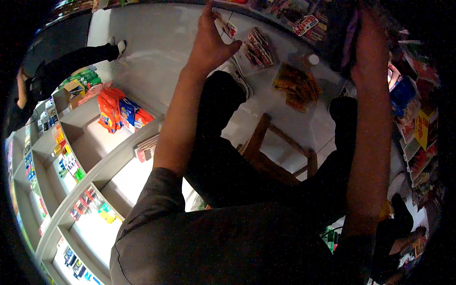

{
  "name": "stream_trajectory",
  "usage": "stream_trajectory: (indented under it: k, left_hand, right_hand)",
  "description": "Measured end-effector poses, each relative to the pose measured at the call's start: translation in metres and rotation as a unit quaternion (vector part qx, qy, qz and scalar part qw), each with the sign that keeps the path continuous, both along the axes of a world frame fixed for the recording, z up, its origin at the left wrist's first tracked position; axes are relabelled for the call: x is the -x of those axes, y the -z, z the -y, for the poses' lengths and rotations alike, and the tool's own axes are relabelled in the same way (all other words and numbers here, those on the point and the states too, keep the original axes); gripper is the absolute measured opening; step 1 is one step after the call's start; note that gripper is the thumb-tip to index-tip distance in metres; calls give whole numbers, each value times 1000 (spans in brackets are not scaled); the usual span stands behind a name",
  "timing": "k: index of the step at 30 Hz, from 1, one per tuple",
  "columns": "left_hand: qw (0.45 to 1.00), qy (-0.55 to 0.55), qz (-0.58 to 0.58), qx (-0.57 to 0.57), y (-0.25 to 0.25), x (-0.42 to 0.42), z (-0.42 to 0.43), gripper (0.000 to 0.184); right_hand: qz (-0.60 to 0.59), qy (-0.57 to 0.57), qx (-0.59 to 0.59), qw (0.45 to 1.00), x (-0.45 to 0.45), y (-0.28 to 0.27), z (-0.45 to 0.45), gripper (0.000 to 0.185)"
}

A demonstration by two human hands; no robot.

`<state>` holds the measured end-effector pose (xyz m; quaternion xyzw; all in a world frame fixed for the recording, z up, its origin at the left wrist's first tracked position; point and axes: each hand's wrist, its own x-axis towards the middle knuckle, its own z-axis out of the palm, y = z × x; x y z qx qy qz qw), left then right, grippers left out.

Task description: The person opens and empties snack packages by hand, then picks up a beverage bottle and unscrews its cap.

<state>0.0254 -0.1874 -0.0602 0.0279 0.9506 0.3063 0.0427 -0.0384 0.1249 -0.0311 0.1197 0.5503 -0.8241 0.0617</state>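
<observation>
My left hand is raised at the top middle, thumb held away from the fingers, with nothing visible in its grasp. Just right of its fingertips is a small red-and-white packet; I cannot tell whether they touch. A pile of red-and-white packets lies on the floor beyond the thumb. Yellow-brown packets lie between my feet. My right hand reaches up into the dark shelf area at upper right, beside a dark purple item. Its fingers are lost in shadow.
Packaged goods line the shelf edge ahead, and more packets hang at right. A wooden stool is beneath me. White shelving at left holds orange detergent bags. Another person's legs show at upper left.
</observation>
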Motion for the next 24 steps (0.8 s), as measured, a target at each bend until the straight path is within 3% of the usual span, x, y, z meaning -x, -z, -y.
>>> stream_trajectory:
  k: [2, 4, 5, 6, 7, 9, 10, 11, 14, 17, 20, 24]
  left_hand:
    - [997, -32, 71, 23, -7, -2, -4, 96]
    - [1000, -18, 8, -16, 19, -5, 6, 116]
    - [999, -10, -24, -36, 31, -8, 10, 126]
    - [1000, -8, -25, 3, 36, -11, 11, 123]
    - [999, -6, -25, 42, 40, -13, 11, 121]
    - [995, 1, -26, 94, 43, -12, 13, 115]
    - [994, 6, -25, 106, 45, -11, 16, 112]
    - [993, 11, -24, 119, 46, -9, 18, 109]
    - [992, 24, -39, 122, 50, -4, 24, 99]
    - [996, 25, -1, 88, 43, -2, 19, 91]
    - [991, 50, -21, 125, 54, -1, 22, 83]
    - [987, -26, 136, 83, 84, -8, 23, 78]
  right_hand:
    - [-2, 27, -4, 1000, -2, -4, 9, 44]
    - [97, 25, 98, 990, 41, 65, -42, 45]
    - [103, 29, 82, 991, 41, 64, -42, 46]
    - [109, 33, 67, 991, 41, 63, -42, 47]
    - [72, 41, -15, 996, 13, 13, -8, 49]
    - [5, 31, -93, 995, 6, 5, 2, 51]
    - [-24, 13, -89, 996, 19, 40, -13, 52]
    - [-53, -6, -85, 995, 23, 38, -11, 53]
    - [-35, 42, -139, 989, 10, 19, 0, 51]
    - [39, 57, -115, 991, 6, -6, 11, 49]
    - [31, 19, -76, 996, 5, -13, 11, 50]
    - [3, -60, -5, 998, -15, -42, 8, 51]
